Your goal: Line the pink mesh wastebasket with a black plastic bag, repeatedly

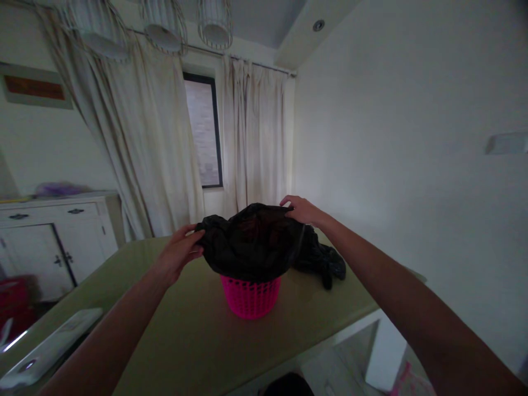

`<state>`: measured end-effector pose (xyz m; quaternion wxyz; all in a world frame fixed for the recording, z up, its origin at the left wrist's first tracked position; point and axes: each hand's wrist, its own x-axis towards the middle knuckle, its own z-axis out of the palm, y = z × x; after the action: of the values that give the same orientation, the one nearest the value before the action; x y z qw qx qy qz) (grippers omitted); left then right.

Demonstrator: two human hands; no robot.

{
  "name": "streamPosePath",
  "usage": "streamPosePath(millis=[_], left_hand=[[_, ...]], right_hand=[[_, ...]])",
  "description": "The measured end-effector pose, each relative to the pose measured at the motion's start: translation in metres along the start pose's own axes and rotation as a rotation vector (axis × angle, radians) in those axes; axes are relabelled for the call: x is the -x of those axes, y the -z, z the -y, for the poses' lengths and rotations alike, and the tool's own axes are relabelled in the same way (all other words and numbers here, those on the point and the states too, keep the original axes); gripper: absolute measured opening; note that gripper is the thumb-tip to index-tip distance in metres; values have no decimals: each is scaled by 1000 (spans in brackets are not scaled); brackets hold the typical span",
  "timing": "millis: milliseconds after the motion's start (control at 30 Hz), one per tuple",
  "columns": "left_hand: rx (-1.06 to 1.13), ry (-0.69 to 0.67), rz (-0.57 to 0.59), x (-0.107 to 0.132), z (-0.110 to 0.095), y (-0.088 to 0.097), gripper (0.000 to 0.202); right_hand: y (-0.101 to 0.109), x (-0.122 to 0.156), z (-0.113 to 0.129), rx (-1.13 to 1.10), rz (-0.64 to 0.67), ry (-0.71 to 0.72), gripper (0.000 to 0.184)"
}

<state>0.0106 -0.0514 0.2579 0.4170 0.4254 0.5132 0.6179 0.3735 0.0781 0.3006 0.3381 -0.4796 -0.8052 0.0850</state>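
Note:
A bright pink plastic basket (251, 300) with a lattice of holes stands upright on the table. Over its top hangs a black plastic bag (247, 256), its mouth spread wide and its edge folded down outside the basket's upper part. At the bag's left edge, my left hand (178, 254) pinches the plastic between thumb and fingers. My right hand (303, 212) grips the far right part of the bag's rim. Behind the basket to the right lies a crumpled heap of black plastic (319, 258), touched by neither hand.
The table (185, 324) has a greenish cover. A white, long device (51, 346) lies at its near left. A white cabinet (53, 242) stands at the left, beside the curtains (152, 137). Wire-caged lamps (165, 27) hang overhead. A wall (396, 137) bounds the right.

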Motion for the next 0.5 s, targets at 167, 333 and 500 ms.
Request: streamPosePath(millis=[167,333,500], left_hand=[[-211,-85,-103,-26,31,-3,54],[-117,-166,-36,-49,57,-12,63],[-64,-194,112,-64,82,-8,57]], right_hand=[[-26,-2,-36,104,-97,-205,28],[-72,5,-55,-90,-75,-192,27],[-99,7,-64,-169,-70,-39,13]])
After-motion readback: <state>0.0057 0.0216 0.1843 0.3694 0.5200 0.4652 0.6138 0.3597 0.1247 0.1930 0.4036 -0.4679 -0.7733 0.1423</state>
